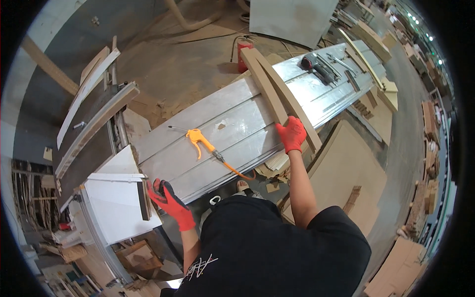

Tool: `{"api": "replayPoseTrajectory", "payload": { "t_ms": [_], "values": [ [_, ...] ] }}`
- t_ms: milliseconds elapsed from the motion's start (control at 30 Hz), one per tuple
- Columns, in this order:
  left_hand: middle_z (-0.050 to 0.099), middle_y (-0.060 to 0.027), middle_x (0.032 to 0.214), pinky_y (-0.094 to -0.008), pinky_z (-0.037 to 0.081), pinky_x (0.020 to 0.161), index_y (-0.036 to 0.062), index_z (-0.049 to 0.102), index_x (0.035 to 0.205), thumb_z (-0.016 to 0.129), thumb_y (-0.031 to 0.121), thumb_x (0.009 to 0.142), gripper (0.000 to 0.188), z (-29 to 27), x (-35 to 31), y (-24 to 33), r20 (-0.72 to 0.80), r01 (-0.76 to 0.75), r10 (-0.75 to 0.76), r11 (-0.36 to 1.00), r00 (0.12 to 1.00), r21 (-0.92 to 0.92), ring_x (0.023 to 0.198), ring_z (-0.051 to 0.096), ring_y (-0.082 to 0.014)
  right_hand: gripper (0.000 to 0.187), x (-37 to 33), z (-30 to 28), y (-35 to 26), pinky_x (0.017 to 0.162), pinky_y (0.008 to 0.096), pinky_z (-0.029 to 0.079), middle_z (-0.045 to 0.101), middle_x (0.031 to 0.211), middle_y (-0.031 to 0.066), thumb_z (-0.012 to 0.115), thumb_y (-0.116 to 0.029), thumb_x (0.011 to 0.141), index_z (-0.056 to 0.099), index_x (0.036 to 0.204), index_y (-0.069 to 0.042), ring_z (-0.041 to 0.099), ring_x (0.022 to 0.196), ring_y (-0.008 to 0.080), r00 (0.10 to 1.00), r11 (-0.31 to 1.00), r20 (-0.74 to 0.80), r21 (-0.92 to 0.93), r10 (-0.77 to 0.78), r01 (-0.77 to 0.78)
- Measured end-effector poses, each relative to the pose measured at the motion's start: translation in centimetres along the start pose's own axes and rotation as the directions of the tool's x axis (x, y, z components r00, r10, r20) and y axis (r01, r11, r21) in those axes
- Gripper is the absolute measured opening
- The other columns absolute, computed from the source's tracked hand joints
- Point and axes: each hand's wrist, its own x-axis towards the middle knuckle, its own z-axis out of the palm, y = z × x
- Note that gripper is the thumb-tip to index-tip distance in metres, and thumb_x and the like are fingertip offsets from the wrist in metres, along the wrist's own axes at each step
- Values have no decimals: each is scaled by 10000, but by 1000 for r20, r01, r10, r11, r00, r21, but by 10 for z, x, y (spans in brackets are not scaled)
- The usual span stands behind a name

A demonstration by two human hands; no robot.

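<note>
Two curved wooden strips lie side by side at a slant across a silver metal table (237, 116). On the near end of the left curved wooden strip (264, 84), my right hand (292, 134) in a red glove is closed; the other curved strip (292, 101) runs just beside it. My left hand (170, 202), in a red glove with a dark palm, is held with fingers apart beside a short dark wooden piece (144, 201). Whether its fingertips touch that piece is hard to tell. Between my hands lies a yellow air blow gun (202, 142) with an orange hose.
A power tool (319, 68) and metal tools lie at the table's far right. A white panel (116, 205) is at left, below a dark machine bed (89, 143). A red fire extinguisher (243, 52) stands behind the table. Large boards (349, 171) lean at right.
</note>
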Motion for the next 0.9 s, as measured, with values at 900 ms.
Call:
{"api": "replayPoseTrajectory", "payload": {
  "t_ms": [900],
  "values": [
    [603, -137, 1388, -369, 442, 1125, 67, 452, 1538, 604, 186, 1039, 535, -22, 33, 35, 536, 283, -158, 946, 829, -158, 1251, 594, -245, 204, -94, -110, -82, 608, 262, 397, 563, 767, -24, 780, -154, 896, 687, 953, 18, 495, 690, 75, 936, 348, 287, 915, -202, -205]
  ]
}}
